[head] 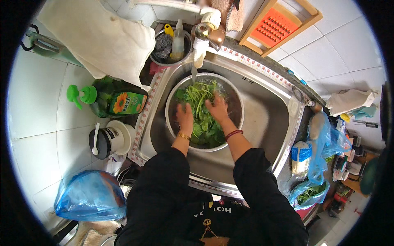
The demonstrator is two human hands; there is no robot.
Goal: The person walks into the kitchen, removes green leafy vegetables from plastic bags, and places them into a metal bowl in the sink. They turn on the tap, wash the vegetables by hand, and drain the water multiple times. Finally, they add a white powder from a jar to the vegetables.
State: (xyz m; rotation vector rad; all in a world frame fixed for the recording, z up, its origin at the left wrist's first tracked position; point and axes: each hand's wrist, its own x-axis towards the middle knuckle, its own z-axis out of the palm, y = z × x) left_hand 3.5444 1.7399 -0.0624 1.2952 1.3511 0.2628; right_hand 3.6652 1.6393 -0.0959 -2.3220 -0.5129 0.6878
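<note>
Leafy greens with long stems [200, 98] lie in water inside a round metal basin [242, 107], which stands in a stainless steel sink [271, 123]. My left hand [185, 118] is over the left side of the greens, fingers spread and somewhat blurred. On the other side, my right hand [218, 107] touches the stems with its fingers apart. Neither hand is closed around anything that I can make out. Water runs from the faucet [200, 50] into the far side of the basin. Fingertips of both hands are partly lost in blur and splashing.
Left of the sink stand a green pump bottle of dish soap [118, 100] and a white tub [124, 138]. A metal bowl [172, 63] holds a scrubber and a squeeze bottle. An orange grater [274, 26] leans behind. Blue plastic bags [318, 153] lie on the right counter.
</note>
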